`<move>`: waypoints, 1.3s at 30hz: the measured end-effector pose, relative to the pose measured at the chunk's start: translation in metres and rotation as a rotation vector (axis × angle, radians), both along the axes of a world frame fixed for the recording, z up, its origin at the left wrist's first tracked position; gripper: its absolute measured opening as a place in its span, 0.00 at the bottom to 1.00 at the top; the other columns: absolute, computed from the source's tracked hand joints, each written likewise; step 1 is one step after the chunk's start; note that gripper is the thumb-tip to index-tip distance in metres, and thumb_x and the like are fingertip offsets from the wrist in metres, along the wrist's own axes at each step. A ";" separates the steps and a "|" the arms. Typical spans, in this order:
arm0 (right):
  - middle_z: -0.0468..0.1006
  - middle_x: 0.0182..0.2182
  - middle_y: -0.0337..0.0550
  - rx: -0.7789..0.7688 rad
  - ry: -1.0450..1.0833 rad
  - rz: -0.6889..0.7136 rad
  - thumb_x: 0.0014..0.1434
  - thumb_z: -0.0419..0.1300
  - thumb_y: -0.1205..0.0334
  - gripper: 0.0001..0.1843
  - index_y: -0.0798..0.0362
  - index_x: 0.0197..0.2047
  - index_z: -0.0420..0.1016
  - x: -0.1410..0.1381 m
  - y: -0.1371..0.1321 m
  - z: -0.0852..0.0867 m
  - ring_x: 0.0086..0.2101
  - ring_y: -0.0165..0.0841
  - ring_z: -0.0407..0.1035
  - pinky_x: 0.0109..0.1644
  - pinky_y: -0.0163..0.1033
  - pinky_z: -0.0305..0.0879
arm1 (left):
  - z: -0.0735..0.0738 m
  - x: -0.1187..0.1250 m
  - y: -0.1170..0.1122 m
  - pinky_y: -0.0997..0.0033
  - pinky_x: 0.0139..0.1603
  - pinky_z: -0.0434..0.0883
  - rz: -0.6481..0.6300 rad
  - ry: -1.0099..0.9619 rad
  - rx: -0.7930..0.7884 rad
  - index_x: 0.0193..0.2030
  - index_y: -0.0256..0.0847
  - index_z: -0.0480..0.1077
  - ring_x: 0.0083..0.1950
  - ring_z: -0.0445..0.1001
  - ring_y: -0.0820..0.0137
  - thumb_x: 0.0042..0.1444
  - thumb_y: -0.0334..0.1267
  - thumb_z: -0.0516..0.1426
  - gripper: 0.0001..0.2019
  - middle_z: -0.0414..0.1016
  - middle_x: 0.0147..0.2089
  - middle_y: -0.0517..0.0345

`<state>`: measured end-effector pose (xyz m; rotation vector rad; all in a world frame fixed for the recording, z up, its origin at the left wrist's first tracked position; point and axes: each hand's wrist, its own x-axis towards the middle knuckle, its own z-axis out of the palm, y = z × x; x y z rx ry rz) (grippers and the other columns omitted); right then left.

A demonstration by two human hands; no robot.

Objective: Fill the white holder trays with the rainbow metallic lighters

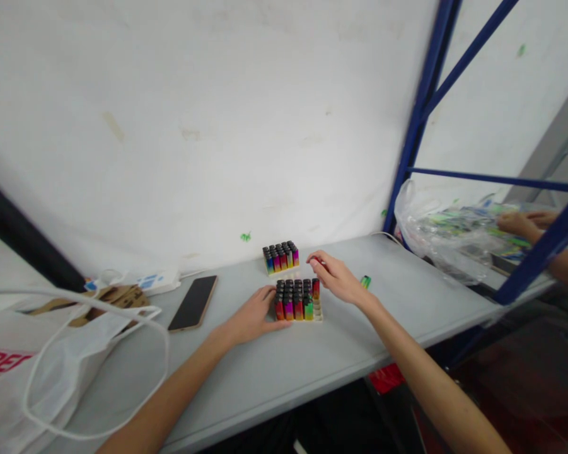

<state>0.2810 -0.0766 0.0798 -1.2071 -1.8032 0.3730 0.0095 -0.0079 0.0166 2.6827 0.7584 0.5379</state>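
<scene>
A pale tray (318, 313) stands on the table in front of me, packed with upright lighters (294, 301) in bright colours with black tops. Its right-hand column shows open slots toward the front, with a red lighter at the back. My left hand (253, 317) grips the tray's left side, thumb along the front edge and fingers behind. Just above the tray's back right corner, my right hand (335, 275) is closed in a pinch on a red lighter (316, 259), mostly hidden by the fingers. A green lighter (365, 281) lies right of that hand.
Behind sits a second full lighter tray (281, 258) near the wall. A phone (193, 302), a white bag (52, 372) and a looping white cable (166, 353) are on the left. At right stand a blue metal frame (413, 132), clear plastic bags (454, 239) and another person's hands (520, 224).
</scene>
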 end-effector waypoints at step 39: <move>0.83 0.51 0.46 -0.622 -0.322 0.313 0.57 0.65 0.73 0.24 0.47 0.55 0.81 -0.047 -0.190 -0.186 0.48 0.38 0.78 0.53 0.36 0.75 | -0.010 0.004 -0.001 0.52 0.72 0.62 0.022 0.029 0.054 0.66 0.38 0.64 0.68 0.66 0.50 0.61 0.66 0.59 0.38 0.68 0.66 0.40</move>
